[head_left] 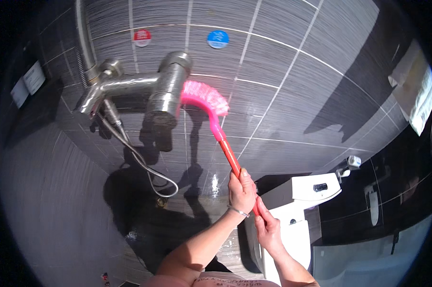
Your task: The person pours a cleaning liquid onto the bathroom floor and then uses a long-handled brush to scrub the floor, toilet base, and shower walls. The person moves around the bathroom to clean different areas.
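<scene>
A long-handled scrub brush (229, 155) with a curved pink head and a red handle reaches up to the grey tiled wall (268, 62). Its bristles (204, 93) lie against the tiles, just right of the metal shower mixer (166, 98), which hides part of the head. My left hand (243, 191) is closed round the handle, a bracelet on its wrist. Lower down, close to the handle's end, my right hand (267, 226) also grips it.
A shower hose (146, 165) loops below the mixer. At right stands a white toilet (316, 189), with white paper or cloth (416, 86) hanging above. Red (142, 38) and blue (218, 39) round stickers mark the wall. A floor drain (161, 203) lies below.
</scene>
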Demonstrator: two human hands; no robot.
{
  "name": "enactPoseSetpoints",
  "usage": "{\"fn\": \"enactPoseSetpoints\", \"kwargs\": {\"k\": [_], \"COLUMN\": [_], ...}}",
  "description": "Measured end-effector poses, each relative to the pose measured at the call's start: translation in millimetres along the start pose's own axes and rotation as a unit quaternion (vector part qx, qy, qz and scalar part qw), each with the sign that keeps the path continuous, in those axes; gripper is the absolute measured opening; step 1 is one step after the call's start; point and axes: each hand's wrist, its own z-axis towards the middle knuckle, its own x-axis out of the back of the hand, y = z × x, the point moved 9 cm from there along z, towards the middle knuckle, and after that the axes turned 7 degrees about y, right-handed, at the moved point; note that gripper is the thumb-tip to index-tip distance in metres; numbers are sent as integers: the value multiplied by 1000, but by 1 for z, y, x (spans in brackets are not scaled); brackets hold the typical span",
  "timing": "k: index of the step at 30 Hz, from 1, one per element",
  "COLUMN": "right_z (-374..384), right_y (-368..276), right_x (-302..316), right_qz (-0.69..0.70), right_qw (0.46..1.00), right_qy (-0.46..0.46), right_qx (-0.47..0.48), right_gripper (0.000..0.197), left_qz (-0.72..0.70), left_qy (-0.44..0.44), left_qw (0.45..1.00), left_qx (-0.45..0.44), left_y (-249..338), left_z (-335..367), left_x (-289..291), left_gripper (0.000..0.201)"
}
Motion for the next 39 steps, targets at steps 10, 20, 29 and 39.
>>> {"fn": "enactPoseSetpoints", "kwargs": {"k": [10,20,29,39], "right_z": [4,-18,51,-69], "right_y": [39,84,-46,54], "right_x": [-36,-88,-90,-56], "right_qz": [-190,-62,129,236], "right_qw": [973,983,977,959], "right_qy": [-132,-164,-135,-109], "right_qx": [-14,-46,100,-108], "right_gripper": [40,38,37,40], "left_qz": [121,65,164,299], "left_qy": [137,228,179,-163], "left_qw": [983,958,961,905], "left_qx": [-1,161,-135,255], "left_y": [-70,-141,50,-162], "left_z": [8,6,66,-59], "left_x": [73,149,89,102], "left_gripper": [37,24,35,53]}}
